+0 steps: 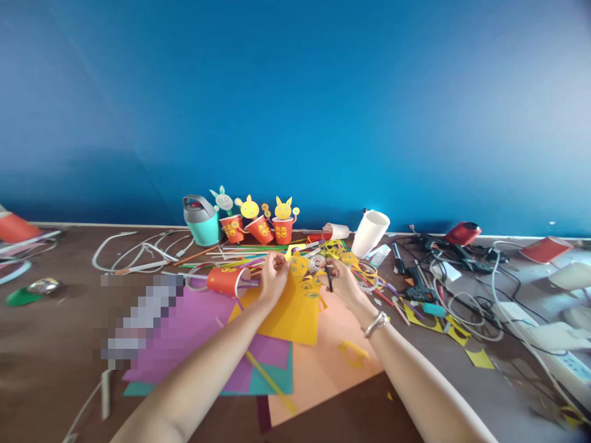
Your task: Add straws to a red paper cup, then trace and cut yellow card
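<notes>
My left hand [273,277] is closed in a pinch on the top edge of a yellow paper sheet [295,311] with drawn rabbit shapes, held up above the table. My right hand [344,282] is closed round a black pen [328,274], its tip at the yellow paper's upper right. A bracelet sits on my right wrist. Under the yellow sheet lie purple [194,332], teal and peach [323,369] paper sheets. A red paper cup [225,281] lies on its side just left of my left hand.
Three red cups with paper rabbit heads [261,224] and a teal jug [202,220] stand by the blue wall. A white cup [370,232], straws, paper scraps, a glue gun [418,286], cables and a power strip [554,344] lie to the right. White strips lie left.
</notes>
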The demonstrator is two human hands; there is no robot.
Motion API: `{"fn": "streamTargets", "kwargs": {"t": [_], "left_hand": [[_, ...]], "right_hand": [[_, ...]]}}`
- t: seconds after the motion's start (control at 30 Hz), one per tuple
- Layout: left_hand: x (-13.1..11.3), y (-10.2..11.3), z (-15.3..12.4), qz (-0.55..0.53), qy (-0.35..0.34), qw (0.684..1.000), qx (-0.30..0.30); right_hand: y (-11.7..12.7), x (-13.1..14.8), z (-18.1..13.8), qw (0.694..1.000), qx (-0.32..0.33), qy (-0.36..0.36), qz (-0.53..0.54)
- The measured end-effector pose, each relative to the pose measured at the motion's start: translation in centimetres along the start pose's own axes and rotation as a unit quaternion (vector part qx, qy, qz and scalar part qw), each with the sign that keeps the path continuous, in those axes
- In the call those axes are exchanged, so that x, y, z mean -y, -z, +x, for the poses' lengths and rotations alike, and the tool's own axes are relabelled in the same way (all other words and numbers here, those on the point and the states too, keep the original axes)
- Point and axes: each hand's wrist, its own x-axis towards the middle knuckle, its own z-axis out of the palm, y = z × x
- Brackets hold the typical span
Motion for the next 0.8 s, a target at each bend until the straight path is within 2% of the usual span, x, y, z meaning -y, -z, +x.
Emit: {"fn": "streamTargets", "kwargs": {"t": [0.1, 0.17, 0.37, 0.5, 0.63, 0.7, 0.77, 0.8], "left_hand": [[0.5, -0.2, 0.1, 0.016, 0.003, 1.0, -0.016], [0.7, -0.3, 0.1, 0.024, 0.001, 1.0, -0.009], [0.3, -0.6, -0.3, 0.031, -0.025, 0.994, 0.1], [-1.0, 0.0, -0.3, 0.036, -0.038, 0.986, 0.159], [-2.8, 0.6, -0.7, 0.019, -0.074, 0.983, 0.166], [-3.4, 0.4, -1.0, -0.003, -0.036, 0.983, 0.18], [-3.7, 0.0, -1.2, -0.035, 0.039, 0.98, 0.192], [-3.7, -0.2, -1.3, -0.061, 0.074, 0.979, 0.179]], "right_hand": [[0.8, 0.1, -0.2, 0.999, 0.004, 0.036, -0.016], [0.9, 0.4, -0.3, 0.999, 0.003, 0.049, 0.014], [0.8, 1.6, -0.4, 0.98, -0.091, 0.023, 0.176], [0.3, 1.3, -0.4, 0.968, -0.088, 0.009, 0.235], [-0.5, 0.9, -0.5, 0.965, -0.084, 0.025, 0.249], [-0.8, 0.7, -0.6, 0.97, -0.078, 0.042, 0.225], [-0.9, 0.4, -0.7, 0.976, -0.071, 0.067, 0.196], [-1.0, 0.4, -0.7, 0.977, -0.066, 0.081, 0.186]]}}
